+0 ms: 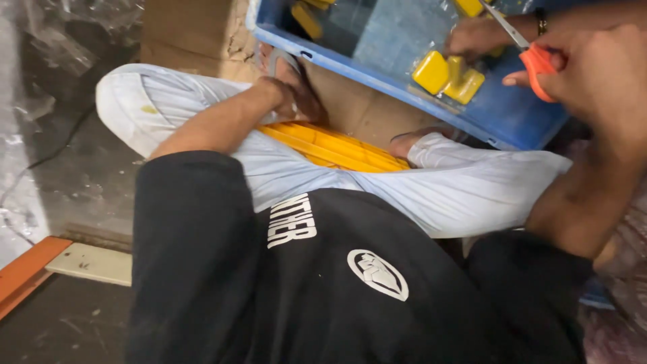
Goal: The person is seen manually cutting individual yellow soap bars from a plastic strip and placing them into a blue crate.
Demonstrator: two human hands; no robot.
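The scissors sit in the right hand, whose fingers are clenched round the orange handles; the pale blades slant up and away from the hand over the blue plastic crate. Just beyond the blade tips another person's hand, with a dark band at the wrist, rests inside the crate on clear wrapping. Below that hand and left of the scissors lie yellow blocks sealed in clear film, and more yellow pieces lie at the crate's far edge.

The left hand is well apart from the right, down by a sandalled foot, with its fingers curled at the far edge of a yellow ribbed tray. Whether it grips the tray or only rests there cannot be told. The tray lies across the lap, between crossed legs in pale trousers, with a black shirt nearer the camera.

Beyond the left hand stands brown cardboard. Further left the floor is dark, scuffed concrete, with crumpled clear plastic sheeting on it. Nearer the camera on that side lie an orange metal beam and a pale flat board.
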